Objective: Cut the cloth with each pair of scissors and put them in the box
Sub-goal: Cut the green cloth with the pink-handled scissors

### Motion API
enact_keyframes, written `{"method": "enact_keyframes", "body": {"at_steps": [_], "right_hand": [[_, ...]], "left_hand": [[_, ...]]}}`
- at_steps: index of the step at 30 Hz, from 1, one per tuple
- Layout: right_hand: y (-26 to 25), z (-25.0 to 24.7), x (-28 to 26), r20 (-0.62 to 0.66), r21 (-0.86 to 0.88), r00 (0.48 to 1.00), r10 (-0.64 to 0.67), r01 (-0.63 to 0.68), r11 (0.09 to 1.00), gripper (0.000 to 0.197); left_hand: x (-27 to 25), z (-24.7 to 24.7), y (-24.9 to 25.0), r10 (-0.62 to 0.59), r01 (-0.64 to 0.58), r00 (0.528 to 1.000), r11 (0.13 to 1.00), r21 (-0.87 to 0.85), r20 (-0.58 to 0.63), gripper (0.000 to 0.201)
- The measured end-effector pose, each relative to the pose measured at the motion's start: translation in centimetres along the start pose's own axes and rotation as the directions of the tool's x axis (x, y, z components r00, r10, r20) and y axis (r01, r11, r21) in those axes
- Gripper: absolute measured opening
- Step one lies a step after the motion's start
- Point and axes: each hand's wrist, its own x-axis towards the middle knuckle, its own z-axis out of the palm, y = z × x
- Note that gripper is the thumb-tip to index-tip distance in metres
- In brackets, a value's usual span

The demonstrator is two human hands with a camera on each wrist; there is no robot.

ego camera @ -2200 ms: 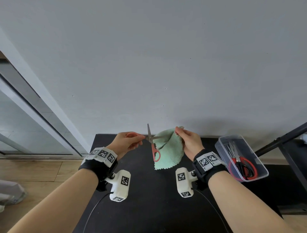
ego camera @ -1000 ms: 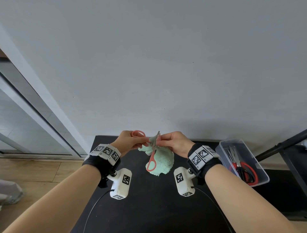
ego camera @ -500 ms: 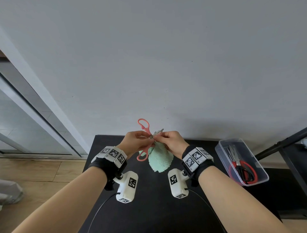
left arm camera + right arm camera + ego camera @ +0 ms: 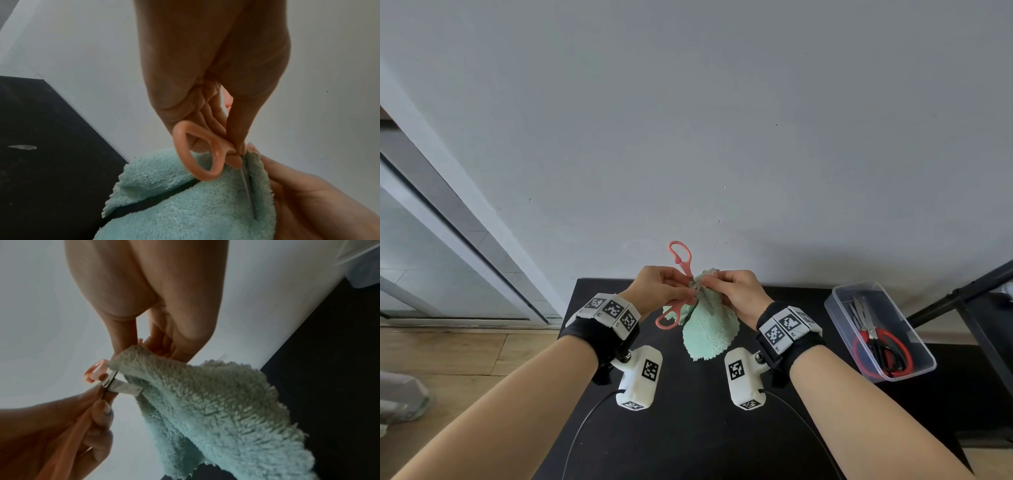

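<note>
Salmon-handled scissors [image 4: 680, 256] are held up over the black table [image 4: 688, 431], one loop pointing up, the other [image 4: 667, 320] hanging below. My left hand [image 4: 686, 291] pinches them near the pivot. My right hand [image 4: 709, 282] pinches the top edge of the mint-green cloth [image 4: 707, 334], which hangs down from it. In the left wrist view a blade [image 4: 248, 193] lies in a fold of the cloth [image 4: 185, 206], below the lower loop [image 4: 195, 152]. The right wrist view shows the blades [image 4: 123, 387] slightly apart at the edge of the cloth [image 4: 216, 402].
A clear plastic box [image 4: 856, 288] stands at the table's right edge, with red-handled scissors [image 4: 883, 349] and a metal pair inside. A dark metal frame [image 4: 962, 294] rises behind it. A grey wall is close behind the table, and wood floor lies to the left.
The hands have come together and risen a little. The scissors, held out wide open to the cloth's left before, have turned handle-up with their blades in the cloth.
</note>
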Motion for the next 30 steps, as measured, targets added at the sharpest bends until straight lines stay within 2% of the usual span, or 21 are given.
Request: {"method": "enact_keyframes", "body": {"at_steps": [8,24,30], "right_hand": [[0.3,-0.3,-0.2,-0.018,0.072,0.999,0.035,-0.033,0.997,0.009],[-0.4,-0.9,-0.4,-0.097,0.193,0.994,0.055,-0.036,0.981,0.009],[-1.5,-1.3,-0.4,-0.121,0.215,0.992,0.021,0.005,0.977,0.009]], "left_hand": [[-0.4,-0.3,-0.1,-0.001,0.001,1.0,0.994,0.106,0.0,0.014],[-0.7,0.1,0.3,0.015,-0.012,1.0,0.995,0.095,-0.026,0.013],[-0.9,0.4,1.0,0.026,-0.024,0.999,0.997,0.068,-0.032,0.012]]}}
